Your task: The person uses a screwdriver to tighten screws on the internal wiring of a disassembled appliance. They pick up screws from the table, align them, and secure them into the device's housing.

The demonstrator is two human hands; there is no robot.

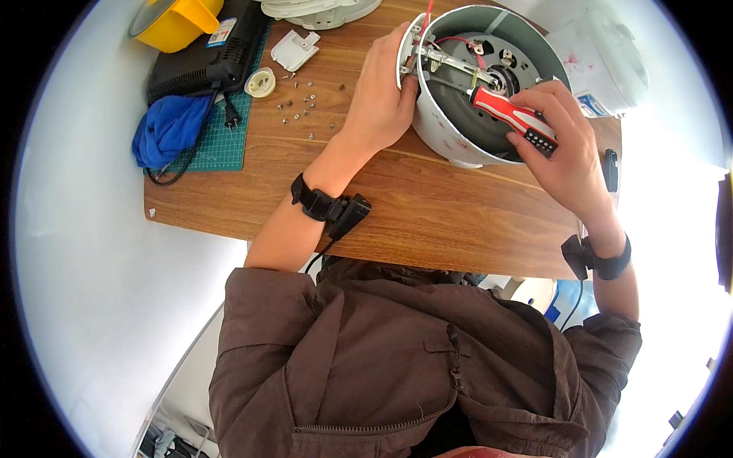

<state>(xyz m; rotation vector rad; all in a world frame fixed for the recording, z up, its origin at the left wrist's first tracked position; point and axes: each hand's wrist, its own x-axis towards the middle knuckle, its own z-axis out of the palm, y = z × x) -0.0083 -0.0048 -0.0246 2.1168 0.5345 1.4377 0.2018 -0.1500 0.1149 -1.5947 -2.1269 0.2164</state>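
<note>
A round white pot-shaped appliance body [447, 139], like a rice cooker shell, stands on the table with its inside facing up. Within it show a dark metal base, red wires and a metal bracket [450, 59]. My left hand [382, 95] is closed around a white side panel [406, 53] at the left rim. In my right hand [561, 141] is a red and white screwdriver [510, 114], held at a slant over the opening. Its shaft points left toward the panel; whether the tip touches a screw I cannot make out.
Several loose screws [309, 99] lie left of my left hand, near a cream ring [261, 82] and a white plastic piece [295, 51]. Farther left are a green cutting mat [221, 153], a blue cloth [172, 130], a black case [202, 69] and a yellow container [172, 27].
</note>
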